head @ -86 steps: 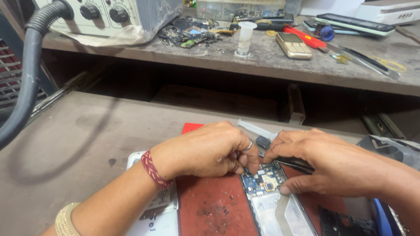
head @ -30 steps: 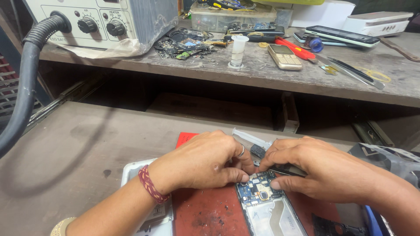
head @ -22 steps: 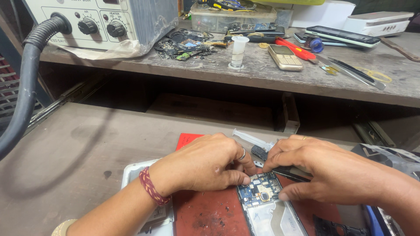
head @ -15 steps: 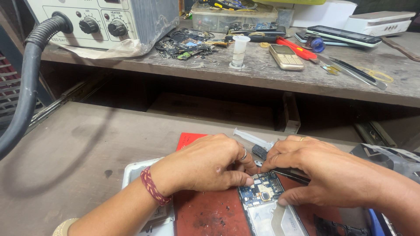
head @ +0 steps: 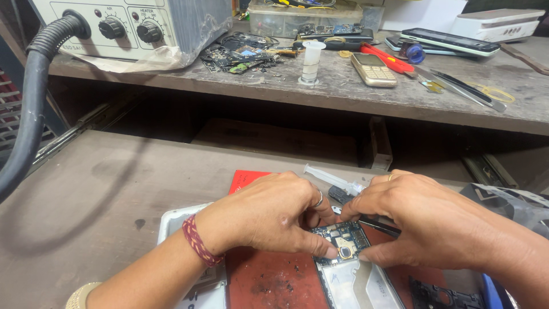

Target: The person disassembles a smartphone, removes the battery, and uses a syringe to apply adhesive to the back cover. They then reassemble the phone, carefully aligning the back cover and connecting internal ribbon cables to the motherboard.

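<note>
An opened mobile phone (head: 350, 269), its back cover off and its blue circuit board exposed at the upper end, lies on a red work mat (head: 269, 283) at the near edge of a grey wooden bench (head: 114, 189). The left hand (head: 269, 214), with a ring on one finger and a red braided band at the wrist, is curled over the phone's upper left corner, its thumb tip pressed on the board's edge. The right hand (head: 423, 220) meets it from the other side, fingers drawn narrow and pinched at the board's upper right corner; whether they grip a tool cannot be told, though a thin dark rod shows beneath them. A clear plastic syringe (head: 331, 179) lies just behind the knuckles. A white phone case (head: 171, 220) sits partly under the left forearm. On the raised shelf (head: 343, 97) beyond stand a hot-air rework station (head: 131, 26) with its black corrugated hose (head: 28, 109), a small gold keypad phone (head: 373, 70), a white plastic vial (head: 311, 60), loose circuit boards (head: 237, 57), tweezers (head: 466, 88) and a red-handled tool (head: 389, 59).
</note>
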